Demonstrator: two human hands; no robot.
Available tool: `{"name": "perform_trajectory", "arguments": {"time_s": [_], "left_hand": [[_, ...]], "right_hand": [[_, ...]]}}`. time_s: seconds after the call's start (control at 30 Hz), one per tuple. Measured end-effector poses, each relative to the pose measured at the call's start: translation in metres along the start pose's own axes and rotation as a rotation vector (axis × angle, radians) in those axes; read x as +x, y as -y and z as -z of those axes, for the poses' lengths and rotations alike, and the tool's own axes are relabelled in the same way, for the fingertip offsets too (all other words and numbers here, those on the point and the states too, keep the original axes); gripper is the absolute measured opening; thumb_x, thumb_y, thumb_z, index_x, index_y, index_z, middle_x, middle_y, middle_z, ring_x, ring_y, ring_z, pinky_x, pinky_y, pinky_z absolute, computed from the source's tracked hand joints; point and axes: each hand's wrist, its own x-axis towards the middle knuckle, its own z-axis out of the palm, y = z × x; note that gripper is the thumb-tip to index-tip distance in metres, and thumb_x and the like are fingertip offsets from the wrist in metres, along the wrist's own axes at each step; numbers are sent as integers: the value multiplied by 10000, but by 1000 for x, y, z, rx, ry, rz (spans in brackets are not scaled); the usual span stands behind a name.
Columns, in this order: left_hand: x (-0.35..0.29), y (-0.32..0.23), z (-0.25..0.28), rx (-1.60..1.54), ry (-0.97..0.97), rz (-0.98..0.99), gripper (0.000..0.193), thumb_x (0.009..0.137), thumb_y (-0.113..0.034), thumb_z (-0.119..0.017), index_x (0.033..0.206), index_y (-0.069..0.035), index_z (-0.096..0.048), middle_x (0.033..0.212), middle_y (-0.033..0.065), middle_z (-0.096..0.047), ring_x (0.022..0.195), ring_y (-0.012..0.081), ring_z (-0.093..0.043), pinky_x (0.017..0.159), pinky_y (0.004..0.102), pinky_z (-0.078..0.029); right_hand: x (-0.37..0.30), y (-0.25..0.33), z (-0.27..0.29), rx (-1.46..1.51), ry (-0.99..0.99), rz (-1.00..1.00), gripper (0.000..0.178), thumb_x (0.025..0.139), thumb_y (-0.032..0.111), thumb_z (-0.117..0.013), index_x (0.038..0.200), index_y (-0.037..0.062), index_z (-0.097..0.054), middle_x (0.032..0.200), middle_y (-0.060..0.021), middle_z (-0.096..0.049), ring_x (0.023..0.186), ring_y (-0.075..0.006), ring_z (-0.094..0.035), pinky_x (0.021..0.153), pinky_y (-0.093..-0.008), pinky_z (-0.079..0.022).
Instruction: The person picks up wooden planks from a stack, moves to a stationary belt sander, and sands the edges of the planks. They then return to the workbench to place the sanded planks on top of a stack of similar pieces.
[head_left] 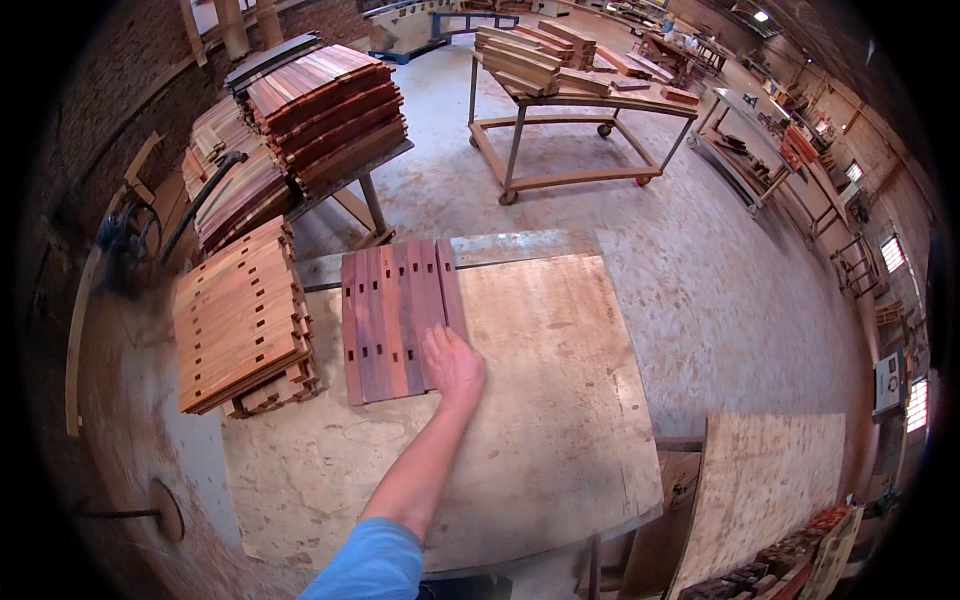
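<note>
My left hand (455, 362), at the end of a bare forearm with a blue sleeve, is over the near right edge of a row of wooden slats (385, 320). Its fingers are closed around the near end of the outermost reddish-brown slat (449, 285), which stands slightly apart from the others at its far end. The slats lie side by side, purple-brown to orange, with small dark rectangular slots in two staggered bands. Beneath them is a worn plywood tabletop (545, 390). My right hand is out of view.
Left of the row rises a stack of lighter slotted slats (240, 315). Taller stacks of reddish boards (330, 105) stand beyond it on a table. A wheeled cart (580, 120) carries timber at the back. A plywood sheet (770, 480) leans at the lower right.
</note>
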Motion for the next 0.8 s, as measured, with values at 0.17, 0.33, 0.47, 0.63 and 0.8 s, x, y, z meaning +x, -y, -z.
{"name": "perform_trajectory", "arguments": {"time_s": [0.17,0.33,0.47,0.63,0.8], "left_hand": [[5,4,-13,3,87,4,449,864,-97,-385,1263,109,-387,1372,219,-362,1323,364,-262,1107,450,-195],[6,-2,-8,-59,157,56,497,864,-108,-376,1305,118,-339,1418,219,-317,1357,363,-214,1120,450,-159],[8,-3,-3,36,196,49,499,886,-102,-343,1337,112,-318,1444,235,-273,1364,361,-207,1129,446,-148],[12,2,-2,176,192,-1,548,886,-174,-401,1353,100,-312,1436,255,-281,1364,372,-207,1120,450,-159],[-11,-1,29,9,181,-185,610,840,-251,-542,1305,101,-363,1390,245,-342,1334,363,-262,1085,452,-236]], "right_hand": [[6,18,5,-7,6,11,375,916,327,-484,1135,33,-564,754,-209,-608,701,-322,-600,658,-409,-473],[7,24,4,-13,9,6,364,916,320,-484,1112,25,-569,749,-211,-603,698,-326,-594,655,-411,-467],[8,25,4,-19,15,9,357,916,314,-484,1094,18,-572,746,-212,-599,695,-328,-589,652,-413,-463],[7,27,5,-27,23,10,348,916,307,-484,1072,9,-576,741,-213,-594,692,-332,-583,648,-416,-458],[3,26,6,-24,23,-3,341,916,299,-484,1049,1,-580,737,-215,-588,689,-336,-578,644,-419,-453]]}}
